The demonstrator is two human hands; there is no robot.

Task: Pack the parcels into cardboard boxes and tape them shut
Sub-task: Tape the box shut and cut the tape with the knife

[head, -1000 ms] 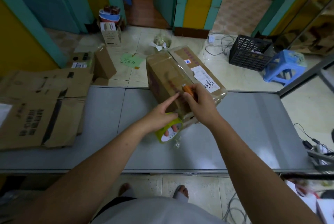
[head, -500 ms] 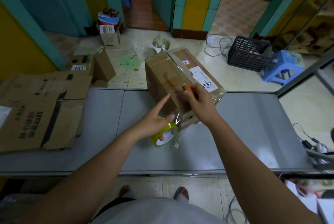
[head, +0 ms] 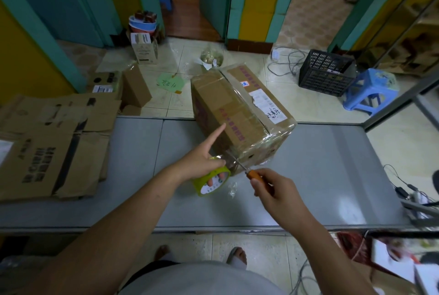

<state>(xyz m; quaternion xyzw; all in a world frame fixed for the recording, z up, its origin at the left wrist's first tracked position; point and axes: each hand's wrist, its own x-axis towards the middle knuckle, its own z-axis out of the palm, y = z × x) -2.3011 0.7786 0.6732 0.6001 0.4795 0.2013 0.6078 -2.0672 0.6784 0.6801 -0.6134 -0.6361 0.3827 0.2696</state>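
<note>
Head view: the taped brown cardboard box [head: 240, 116] sits at the grey table's [head: 320, 175] far edge. The left hand [head: 202, 164] grips the yellow-green tape roll [head: 211, 181] — forefinger extended. The right hand [head: 273, 190], closed round the orange-handled knife [head: 247, 171], points its blade at the clear tape strip [head: 231, 164] stretched between them, just beside the box's near corner.

Bare forearms [head: 133, 218], grey shirt [head: 202, 280], sandals [head: 235, 258].

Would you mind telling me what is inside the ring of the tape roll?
Fingers of the left hand pass through the tape roll; its white printed core shows around them. The table beneath the roll is covered.
</note>
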